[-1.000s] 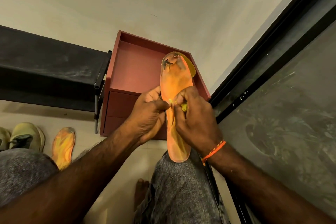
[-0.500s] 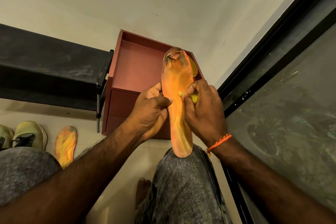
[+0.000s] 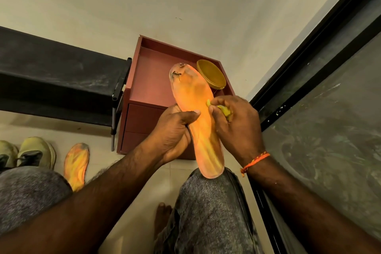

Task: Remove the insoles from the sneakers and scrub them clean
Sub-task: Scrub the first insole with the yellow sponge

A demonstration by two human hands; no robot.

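An orange insole [image 3: 195,107] stands on end, its heel resting on my right knee. Dark marks stain its toe end. My left hand [image 3: 175,132] grips its left edge from behind, thumb laid across the front. My right hand [image 3: 233,126] pinches a small yellow scrubber [image 3: 223,109] and presses it against the insole's right edge near the middle. A second orange insole [image 3: 76,165] lies flat on the floor at the left. Beside it sit two pale green sneakers [image 3: 35,152], the left one cut off by the frame.
A red-brown cabinet [image 3: 148,80] with drawers stands against the wall ahead, a round yellow dish [image 3: 211,74] on its top. A black bench [image 3: 55,76] runs along the left. A dark-framed glass door [image 3: 321,97] fills the right. My bare foot [image 3: 162,218] rests on the tiled floor.
My right hand with the scrubber has slid up and rightward along the insole. The insole has tilted left, uncovering the yellow dish behind it.
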